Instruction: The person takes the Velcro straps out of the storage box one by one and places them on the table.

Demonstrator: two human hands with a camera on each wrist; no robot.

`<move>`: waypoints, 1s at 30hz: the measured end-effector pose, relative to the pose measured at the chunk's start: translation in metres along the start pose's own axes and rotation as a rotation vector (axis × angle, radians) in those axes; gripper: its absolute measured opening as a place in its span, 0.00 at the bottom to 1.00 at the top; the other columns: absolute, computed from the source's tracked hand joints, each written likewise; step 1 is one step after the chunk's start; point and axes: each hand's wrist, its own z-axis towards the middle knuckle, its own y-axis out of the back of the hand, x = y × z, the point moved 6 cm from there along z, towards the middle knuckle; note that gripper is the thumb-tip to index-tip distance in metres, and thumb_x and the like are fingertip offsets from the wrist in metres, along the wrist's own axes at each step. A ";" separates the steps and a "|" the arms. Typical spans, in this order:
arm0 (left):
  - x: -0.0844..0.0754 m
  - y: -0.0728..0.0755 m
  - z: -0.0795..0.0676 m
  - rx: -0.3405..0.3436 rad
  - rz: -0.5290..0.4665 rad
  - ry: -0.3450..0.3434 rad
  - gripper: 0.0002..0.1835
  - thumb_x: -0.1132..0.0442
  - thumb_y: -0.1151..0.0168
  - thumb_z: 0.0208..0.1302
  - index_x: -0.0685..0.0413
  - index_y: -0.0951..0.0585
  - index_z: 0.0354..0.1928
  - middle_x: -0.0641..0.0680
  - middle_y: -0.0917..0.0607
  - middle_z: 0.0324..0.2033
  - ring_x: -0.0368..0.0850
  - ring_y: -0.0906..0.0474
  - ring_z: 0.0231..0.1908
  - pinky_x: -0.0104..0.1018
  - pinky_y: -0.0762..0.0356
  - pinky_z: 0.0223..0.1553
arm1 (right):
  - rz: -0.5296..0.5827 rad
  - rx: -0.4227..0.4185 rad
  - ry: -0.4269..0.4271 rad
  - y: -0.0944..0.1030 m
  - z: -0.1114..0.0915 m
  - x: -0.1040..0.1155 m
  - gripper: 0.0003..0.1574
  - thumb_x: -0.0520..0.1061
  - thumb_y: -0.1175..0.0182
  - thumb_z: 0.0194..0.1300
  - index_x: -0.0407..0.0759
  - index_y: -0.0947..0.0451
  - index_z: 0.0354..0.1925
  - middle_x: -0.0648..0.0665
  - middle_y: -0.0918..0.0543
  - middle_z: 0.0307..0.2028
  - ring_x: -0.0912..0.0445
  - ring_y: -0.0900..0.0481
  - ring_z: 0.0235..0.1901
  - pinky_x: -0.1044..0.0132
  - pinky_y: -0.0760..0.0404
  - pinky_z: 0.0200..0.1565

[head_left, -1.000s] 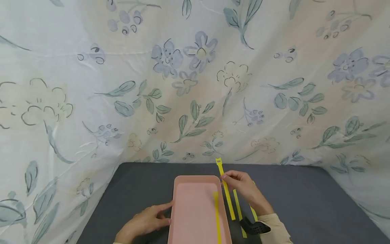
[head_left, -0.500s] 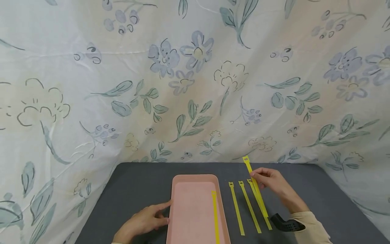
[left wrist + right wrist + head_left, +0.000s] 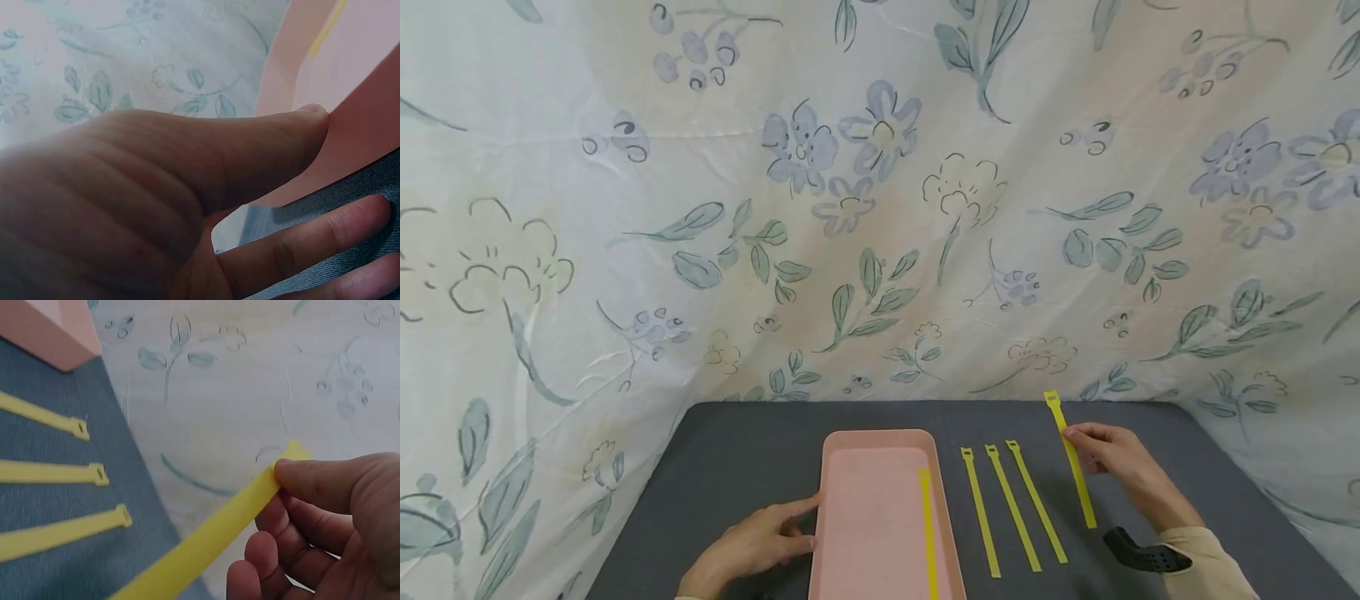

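Note:
My right hand (image 3: 1123,462) pinches a yellow cable strap (image 3: 1072,467) near its slotted head, between thumb and curled fingers. In the right wrist view the held strap (image 3: 206,550) slants down to the left. Three more yellow straps (image 3: 1013,507) lie side by side on the dark table, between the held one and the tray. The pink tray (image 3: 868,517) has one yellow strap (image 3: 928,533) in it along its right side. My left hand (image 3: 752,542) touches the tray's left edge; its thumb (image 3: 275,150) lies against the tray wall in the left wrist view, fingers extended.
A dark grey tabletop (image 3: 760,442) lies under everything. Behind it and along both sides hangs a white floral cloth (image 3: 880,208). The right wrist wears a black band (image 3: 1146,554) over a beige sleeve.
My right hand has carried its strap from beside the tray rightward, past the three lying straps, which now show fully. My left hand stays at the tray edge.

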 end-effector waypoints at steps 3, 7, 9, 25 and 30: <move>0.037 -0.005 0.019 0.026 -0.048 0.010 0.39 0.35 0.32 0.59 0.22 0.32 0.73 0.45 0.14 0.34 0.45 0.18 0.29 0.41 0.25 0.30 | -0.013 0.004 -0.039 0.002 0.002 -0.012 0.36 0.63 0.45 0.75 0.32 0.24 0.61 0.50 0.26 0.27 0.55 0.26 0.35 0.57 0.21 0.41; 0.058 -0.008 0.029 0.041 -0.075 -0.029 0.39 0.37 0.32 0.62 0.24 0.34 0.74 0.48 0.14 0.34 0.47 0.18 0.29 0.42 0.25 0.28 | -0.044 0.019 -0.051 0.000 0.005 -0.028 0.35 0.61 0.44 0.76 0.32 0.22 0.59 0.51 0.26 0.24 0.55 0.26 0.32 0.58 0.21 0.39; 0.060 -0.007 0.029 0.042 -0.068 -0.029 0.39 0.36 0.33 0.62 0.23 0.34 0.74 0.48 0.14 0.34 0.46 0.18 0.29 0.41 0.25 0.27 | -0.054 0.038 -0.039 -0.004 0.006 -0.036 0.32 0.58 0.45 0.77 0.31 0.22 0.57 0.50 0.26 0.23 0.55 0.27 0.28 0.59 0.23 0.35; -0.051 0.006 -0.032 -0.047 0.026 -0.032 0.35 0.54 0.34 0.69 0.49 0.32 0.75 0.49 0.18 0.28 0.44 0.24 0.25 0.38 0.31 0.28 | -0.079 0.022 -0.088 -0.028 0.013 -0.071 0.20 0.47 0.43 0.74 0.30 0.17 0.48 0.49 0.24 0.24 0.57 0.30 0.23 0.62 0.28 0.28; -0.047 0.005 -0.031 -0.044 0.015 -0.024 0.35 0.53 0.34 0.68 0.49 0.32 0.75 0.49 0.17 0.29 0.45 0.23 0.26 0.39 0.31 0.28 | -0.102 0.018 -0.125 -0.030 0.019 -0.077 0.19 0.48 0.43 0.75 0.33 0.16 0.47 0.47 0.22 0.28 0.56 0.29 0.26 0.60 0.27 0.32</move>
